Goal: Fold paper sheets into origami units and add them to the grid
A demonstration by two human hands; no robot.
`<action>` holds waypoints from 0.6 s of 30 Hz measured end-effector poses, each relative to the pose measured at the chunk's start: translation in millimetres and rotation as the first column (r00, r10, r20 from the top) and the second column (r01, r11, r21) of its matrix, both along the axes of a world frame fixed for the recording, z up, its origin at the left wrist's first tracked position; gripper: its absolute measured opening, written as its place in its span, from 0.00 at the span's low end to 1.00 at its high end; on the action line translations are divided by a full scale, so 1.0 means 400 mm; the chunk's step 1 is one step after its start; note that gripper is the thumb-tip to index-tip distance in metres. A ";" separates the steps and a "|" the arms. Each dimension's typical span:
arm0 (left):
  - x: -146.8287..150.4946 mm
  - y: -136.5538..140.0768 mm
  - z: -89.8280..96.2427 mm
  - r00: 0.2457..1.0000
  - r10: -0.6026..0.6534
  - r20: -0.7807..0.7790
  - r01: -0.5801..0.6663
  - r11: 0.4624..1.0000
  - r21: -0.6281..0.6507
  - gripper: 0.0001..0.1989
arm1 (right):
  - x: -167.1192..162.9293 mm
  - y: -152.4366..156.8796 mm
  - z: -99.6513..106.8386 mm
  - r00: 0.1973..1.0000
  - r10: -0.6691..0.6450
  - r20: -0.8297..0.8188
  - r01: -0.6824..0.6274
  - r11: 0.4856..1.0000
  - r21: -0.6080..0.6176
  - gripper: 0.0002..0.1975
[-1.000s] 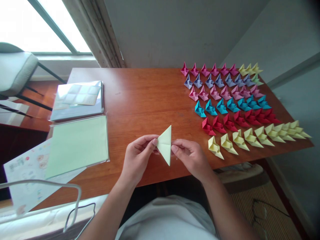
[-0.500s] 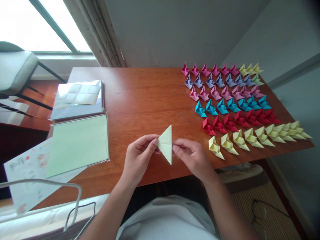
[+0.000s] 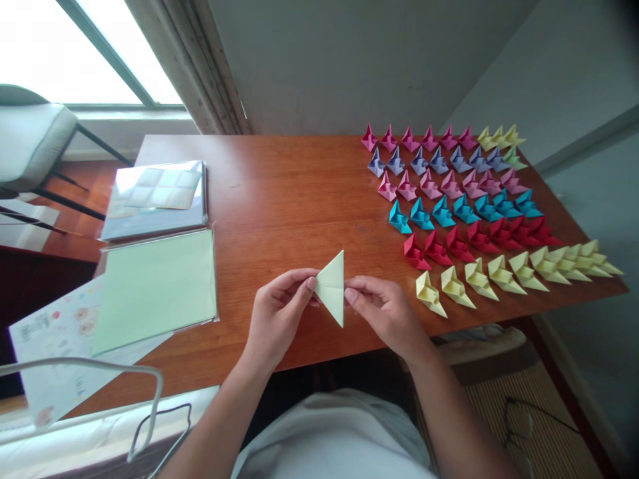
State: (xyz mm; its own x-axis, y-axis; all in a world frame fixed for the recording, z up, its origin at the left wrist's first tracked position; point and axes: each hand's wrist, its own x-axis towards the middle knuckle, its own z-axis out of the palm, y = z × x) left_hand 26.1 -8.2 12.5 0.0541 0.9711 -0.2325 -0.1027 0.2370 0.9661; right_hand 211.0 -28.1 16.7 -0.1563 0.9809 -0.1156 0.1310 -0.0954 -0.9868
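Observation:
A pale yellow-green paper (image 3: 331,289), folded into a triangle with a crease across its middle, is held above the front of the wooden table. Its left corner is pinched between the thumb and fingers of my left hand (image 3: 282,309). At the long, upright right edge, my right hand (image 3: 382,306) has its thumb and index finger closed at the middle of the paper; the fingers behind are partly hidden. Right of my hands stand rows of folded paper boats, the nearest row pale yellow (image 3: 480,279), with a red row (image 3: 459,244) behind it.
Blue (image 3: 442,211), pink (image 3: 430,184), purple (image 3: 419,161) and magenta (image 3: 410,139) boats line the table's (image 3: 279,193) right side. A stack of pale green paper (image 3: 160,286) and a clear-wrapped pack (image 3: 150,223) lie left. A printed sheet (image 3: 54,339) and white cable (image 3: 100,363) are nearer.
Hardly anything differs. Both hands and the folded paper have shifted very slightly to the right in the picture; the grip looks the same.

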 end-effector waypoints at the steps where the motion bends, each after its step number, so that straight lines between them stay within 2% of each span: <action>1: 0.000 0.000 0.000 1.000 -0.002 -0.003 0.002 1.000 0.002 0.11 | 0.001 0.000 -0.001 1.000 0.000 -0.002 0.000 1.000 -0.005 0.11; 8: 0.001 -0.001 0.001 0.999 -0.022 -0.033 0.023 0.999 0.025 0.10 | 0.013 -0.001 -0.006 0.999 0.002 0.053 -0.003 1.000 0.008 0.10; 18: 0.006 -0.005 -0.002 0.996 -0.053 -0.072 0.058 0.996 0.065 0.10 | 0.021 0.002 0.004 0.986 -0.020 0.167 0.003 0.995 0.097 0.11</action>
State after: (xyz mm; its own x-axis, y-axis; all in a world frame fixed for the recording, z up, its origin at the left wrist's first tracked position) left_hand 28.5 -10.2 11.7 0.0943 0.9806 -0.1720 -0.0223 0.1748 0.9843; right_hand 219.3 -27.4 18.3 -0.1313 0.9904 -0.0443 0.2951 -0.0036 -0.9555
